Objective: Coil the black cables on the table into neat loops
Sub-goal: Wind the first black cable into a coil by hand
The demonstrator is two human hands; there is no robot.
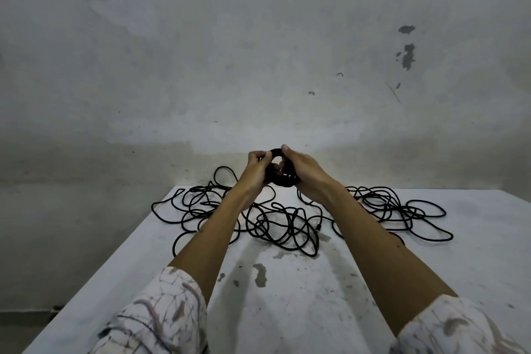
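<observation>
Coil: your small black coil (280, 174) is up off the table (316, 296), btwn both hands.
L hand (257, 169): grips coil's left side.
R hand (304, 172): clamps its right side, thumb on top.
Loose cables (275, 224): tangled below on table.

One coil (283, 172), two hands (257, 171)

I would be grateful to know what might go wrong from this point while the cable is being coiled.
1. The tight black cable coil, held in the air by the left hand and right hand, may spring open if either grip loosens.
2. The loose black cables lie tangled on the stained white table; pulling more in may tighten knots.
3. One loop hangs past the table's left edge and could slide off.
</observation>
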